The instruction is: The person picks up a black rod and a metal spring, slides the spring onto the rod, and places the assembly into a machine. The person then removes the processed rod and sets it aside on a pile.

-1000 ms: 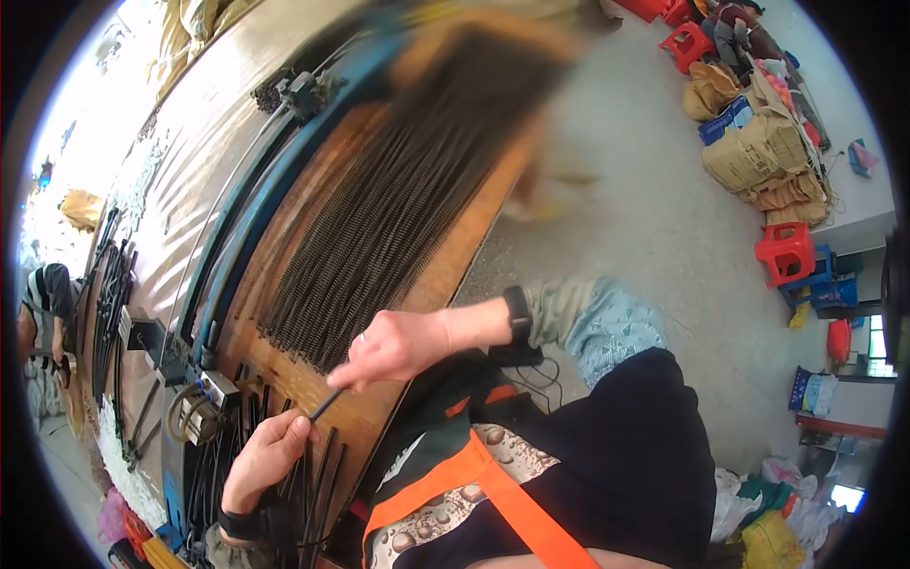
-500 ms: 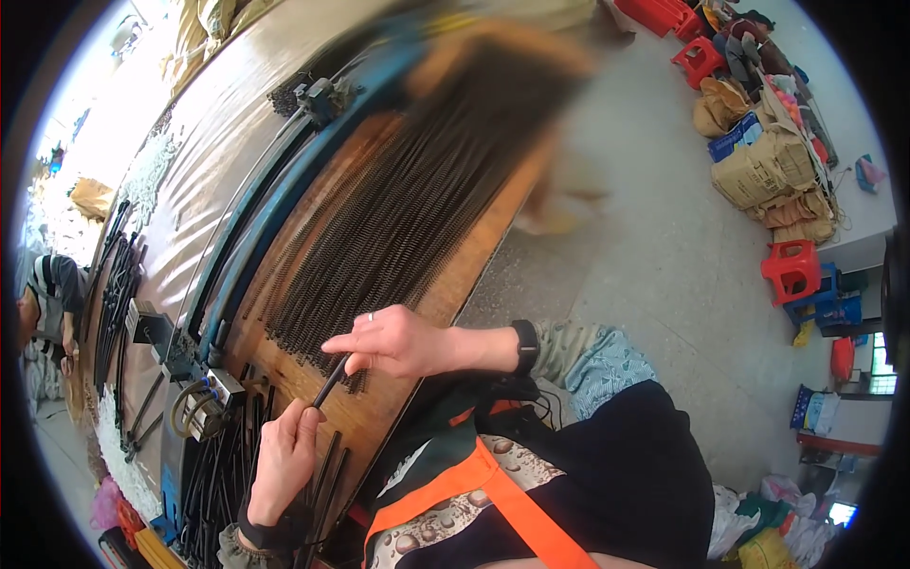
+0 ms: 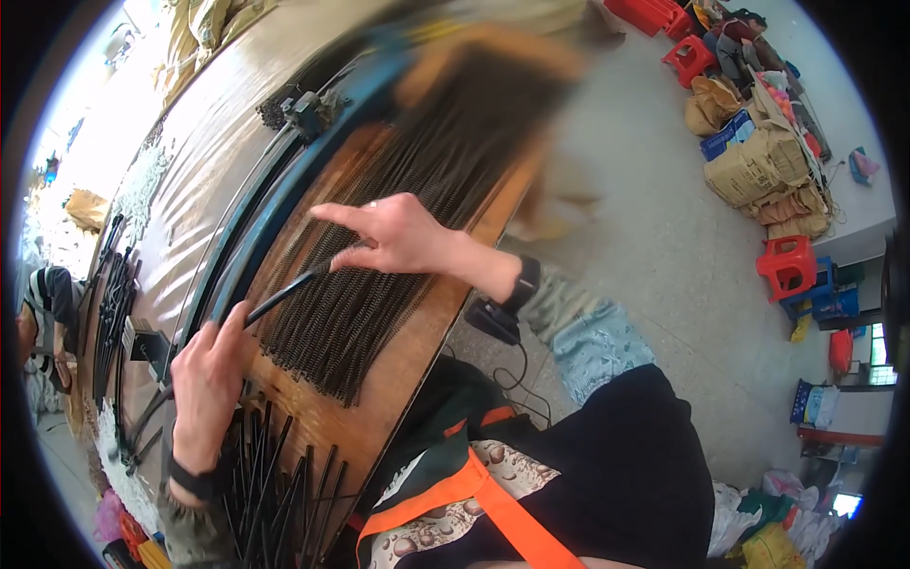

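Note:
A slim black tube [image 3: 282, 296] slants up between my hands, over the near left part of a bundle of long dark coil springs [image 3: 379, 213]. My left hand [image 3: 207, 375] grips the tube's lower part between thumb and fingers. At its upper end is my right hand [image 3: 403, 235], thumb against the tube and forefinger stretched out to the left above the springs. The remaining right fingers are curled and partly hidden, and whether a spring end is also in them I cannot make out. The springs lie side by side on a wooden board [image 3: 370, 389].
Left of the springs runs a long blue rail [image 3: 275, 223] with a metal fitting [image 3: 308, 114]. More black tubes [image 3: 275, 493] lie at the near left. Another person [image 3: 52, 308] sits at the far left. Red stools [image 3: 787, 268] and cardboard boxes [image 3: 754, 171] stand right.
Both hands have moved up and away from me with the black tube, the left one also leftward. My right hand has gone from the springs' near ends to over their middle.

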`<state>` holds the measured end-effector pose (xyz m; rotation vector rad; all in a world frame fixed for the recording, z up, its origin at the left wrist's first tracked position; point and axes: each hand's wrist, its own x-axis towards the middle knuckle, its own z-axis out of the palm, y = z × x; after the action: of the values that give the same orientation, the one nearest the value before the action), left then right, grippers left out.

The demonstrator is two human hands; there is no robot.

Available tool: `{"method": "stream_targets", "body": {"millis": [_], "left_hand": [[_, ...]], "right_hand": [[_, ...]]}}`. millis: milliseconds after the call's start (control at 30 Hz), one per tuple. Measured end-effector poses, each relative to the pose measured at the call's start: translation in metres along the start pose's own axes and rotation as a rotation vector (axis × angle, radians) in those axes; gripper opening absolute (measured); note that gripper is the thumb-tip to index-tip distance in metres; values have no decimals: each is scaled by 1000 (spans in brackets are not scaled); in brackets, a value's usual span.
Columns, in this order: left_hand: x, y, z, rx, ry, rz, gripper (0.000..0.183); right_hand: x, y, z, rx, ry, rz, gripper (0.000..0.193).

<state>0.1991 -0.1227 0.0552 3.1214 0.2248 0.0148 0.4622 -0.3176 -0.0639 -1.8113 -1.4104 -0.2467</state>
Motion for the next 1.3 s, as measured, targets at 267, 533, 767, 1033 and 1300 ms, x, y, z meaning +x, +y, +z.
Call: {"method": "stream_targets", "body": {"millis": [267,533,767,1033,1300], "left_hand": [[50,11,20,-55,210,185,34],[21,4,13,-65,116,-14,32],[-26,-15,-4,72,199,-59,34],[-76,-29,-10,56,291,-164,38],[-103,-34,-4,18,336,-210,36]], "right_hand": [[28,38,2,13,141,-235,62],[32,-18,18,-6,74,-44,52],[24,-35,37,270,-56,-149,30],[36,-75,62,344,5,-186,27],[54,-104,78,365,94,-351,27]]}}
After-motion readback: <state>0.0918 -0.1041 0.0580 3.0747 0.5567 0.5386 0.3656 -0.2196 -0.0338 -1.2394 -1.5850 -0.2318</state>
